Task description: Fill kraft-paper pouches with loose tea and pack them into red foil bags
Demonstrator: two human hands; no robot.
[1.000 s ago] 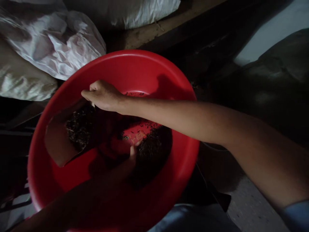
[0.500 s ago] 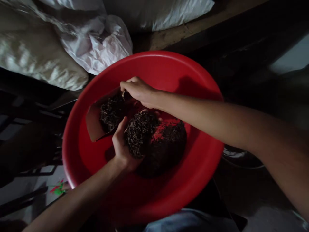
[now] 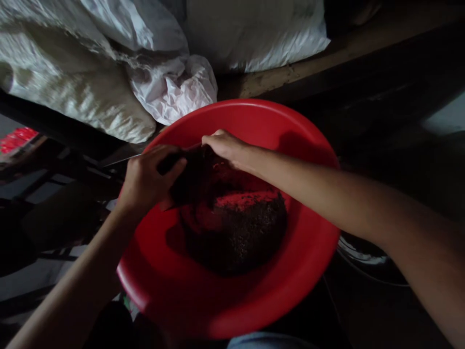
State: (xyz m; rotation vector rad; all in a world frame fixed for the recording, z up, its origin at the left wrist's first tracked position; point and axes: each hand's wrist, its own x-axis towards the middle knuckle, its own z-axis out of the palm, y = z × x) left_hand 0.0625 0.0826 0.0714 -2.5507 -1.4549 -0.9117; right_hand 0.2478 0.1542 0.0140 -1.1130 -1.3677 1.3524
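Note:
A large red basin [image 3: 225, 310] holds a pile of dark, shredded dry material [image 3: 250, 232] on its floor. Above the basin's left part is a brownish bag or box [image 3: 187, 179], tilted and mostly in shadow. My right hand [image 3: 223, 145] is closed on its far right edge. At its left side is my left hand [image 3: 148, 177], thumb and fingers curved round the edge. Whatever lies inside the container is too dark to make out.
White and pale sacks [image 3: 109, 102] and a crumpled white plastic bag [image 3: 181, 92] lie beyond the basin. A wooden beam [image 3: 269, 82] runs behind it. Red items [image 3: 18, 139] show at the far left, and a metallic round object [image 3: 363, 249] at the right.
My left hand has moved up and left from over the pile to the container, and the dark clump it held is gone from it. The view has shifted somewhat.

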